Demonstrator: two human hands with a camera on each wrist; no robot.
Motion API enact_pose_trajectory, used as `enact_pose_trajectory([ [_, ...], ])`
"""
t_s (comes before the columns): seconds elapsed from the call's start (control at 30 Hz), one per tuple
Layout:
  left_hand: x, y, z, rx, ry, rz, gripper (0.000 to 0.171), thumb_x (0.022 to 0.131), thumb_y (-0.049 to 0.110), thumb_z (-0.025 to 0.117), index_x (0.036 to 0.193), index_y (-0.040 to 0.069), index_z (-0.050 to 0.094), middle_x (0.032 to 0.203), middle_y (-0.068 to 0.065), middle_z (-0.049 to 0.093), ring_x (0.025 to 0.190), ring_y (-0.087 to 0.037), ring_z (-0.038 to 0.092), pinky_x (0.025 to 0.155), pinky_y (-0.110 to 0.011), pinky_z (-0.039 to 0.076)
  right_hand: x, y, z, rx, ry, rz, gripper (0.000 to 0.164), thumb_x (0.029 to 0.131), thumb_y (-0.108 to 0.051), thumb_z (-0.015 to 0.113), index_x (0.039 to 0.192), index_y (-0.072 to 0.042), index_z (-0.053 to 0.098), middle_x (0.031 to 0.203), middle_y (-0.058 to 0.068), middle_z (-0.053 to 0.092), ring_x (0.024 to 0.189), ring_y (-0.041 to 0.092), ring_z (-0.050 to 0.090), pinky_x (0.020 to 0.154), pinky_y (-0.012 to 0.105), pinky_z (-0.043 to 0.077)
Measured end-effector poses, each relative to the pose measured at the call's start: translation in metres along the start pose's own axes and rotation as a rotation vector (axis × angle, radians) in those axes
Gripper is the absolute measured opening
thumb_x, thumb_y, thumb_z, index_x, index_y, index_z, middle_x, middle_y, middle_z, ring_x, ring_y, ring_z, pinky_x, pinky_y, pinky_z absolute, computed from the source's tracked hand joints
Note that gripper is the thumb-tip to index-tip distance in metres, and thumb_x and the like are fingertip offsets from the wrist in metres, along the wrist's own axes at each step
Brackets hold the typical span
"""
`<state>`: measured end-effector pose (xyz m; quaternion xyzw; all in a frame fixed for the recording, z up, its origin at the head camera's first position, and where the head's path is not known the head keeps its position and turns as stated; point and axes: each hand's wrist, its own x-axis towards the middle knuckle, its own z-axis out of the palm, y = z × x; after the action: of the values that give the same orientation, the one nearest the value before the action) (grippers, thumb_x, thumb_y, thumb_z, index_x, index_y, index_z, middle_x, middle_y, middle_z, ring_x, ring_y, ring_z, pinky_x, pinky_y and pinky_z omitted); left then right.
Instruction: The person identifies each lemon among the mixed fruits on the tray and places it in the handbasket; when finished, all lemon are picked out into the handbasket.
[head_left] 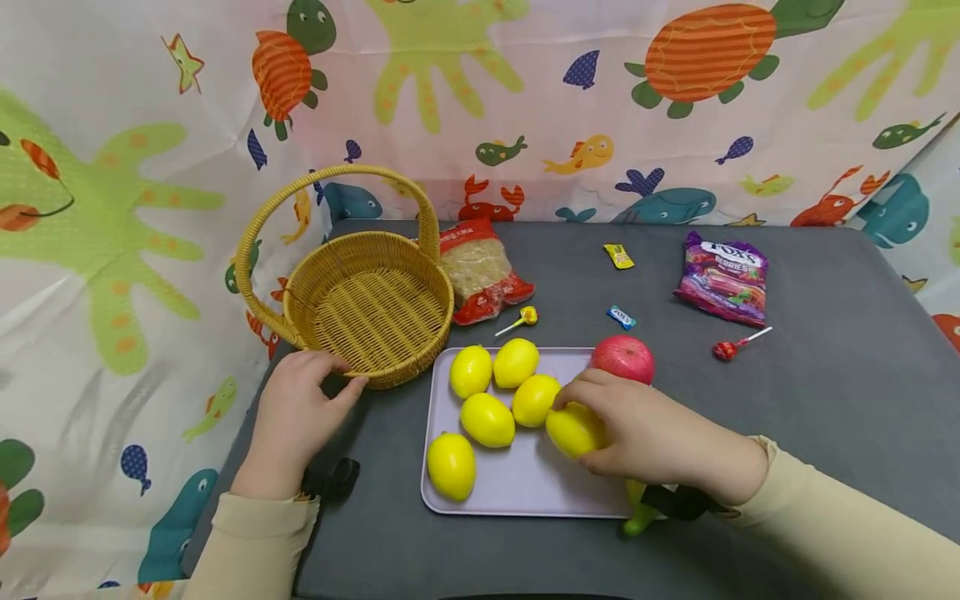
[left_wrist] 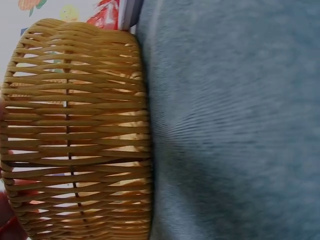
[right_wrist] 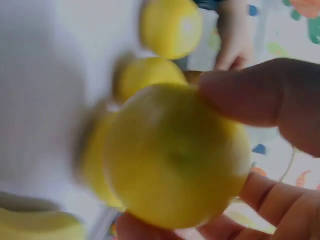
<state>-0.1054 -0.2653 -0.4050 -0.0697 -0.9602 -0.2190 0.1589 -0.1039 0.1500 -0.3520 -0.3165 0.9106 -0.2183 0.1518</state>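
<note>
one oval lemon (head_left: 576,430): right grip (head_left: 637,421) | woven basket (head_left: 378,312): left grip (head_left: 300,412)

Lemons (head_left: 487,420) lie on the tray (head_left: 525,483), basket (head_left: 375,321) left.

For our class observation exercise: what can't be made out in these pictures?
- Head: part of the yellow, green-ended object, behind the black right-wrist device.
- Head: print on the yellow rectangular wrapper, too small.
- Left wrist: most of the left hand, cut off by the left edge.
</note>
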Motion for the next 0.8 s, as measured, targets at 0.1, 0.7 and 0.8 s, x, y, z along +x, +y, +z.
enact_pose_trajectory([
  [0.1, 0.002, 0.002, -0.004, -0.01, -0.023, -0.028, 0.023, 0.087, 0.032, 0.08, 0.094, 0.011, 0.073, 0.094, -0.006, 0.07, 0.1, -0.03, 0.057, 0.088, -0.05, 0.046, 0.011, -0.009, -0.019, 0.084, -0.018, -0.025, 0.055, 0.075, -0.026, 0.089, 0.123, -0.029, 0.061, 0.119, -0.013, 0.058, 0.105, 0.01, 0.055, 0.09, 0.037, 0.054],
  [0.7, 0.006, -0.003, -0.006, -0.047, 0.009, -0.028, 0.022, 0.084, 0.034, 0.082, 0.088, 0.015, 0.073, 0.088, -0.002, 0.07, 0.094, -0.026, 0.057, 0.087, -0.046, 0.046, 0.207, -0.076, -0.028, 0.409, -0.026, -0.121, 0.054, 0.082, -0.018, 0.086, 0.129, -0.028, 0.061, 0.124, -0.009, 0.06, 0.104, 0.021, 0.061, 0.092, 0.038, 0.052],
  [0.8, 0.006, -0.002, -0.007, -0.045, 0.002, -0.032, 0.022, 0.084, 0.034, 0.083, 0.087, 0.015, 0.073, 0.086, 0.0, 0.07, 0.093, -0.026, 0.056, 0.086, -0.045, 0.046, 0.229, -0.083, -0.017, 0.341, -0.076, -0.121, 0.055, 0.083, -0.018, 0.084, 0.133, -0.025, 0.061, 0.127, -0.007, 0.061, 0.107, 0.02, 0.058, 0.094, 0.036, 0.05],
])
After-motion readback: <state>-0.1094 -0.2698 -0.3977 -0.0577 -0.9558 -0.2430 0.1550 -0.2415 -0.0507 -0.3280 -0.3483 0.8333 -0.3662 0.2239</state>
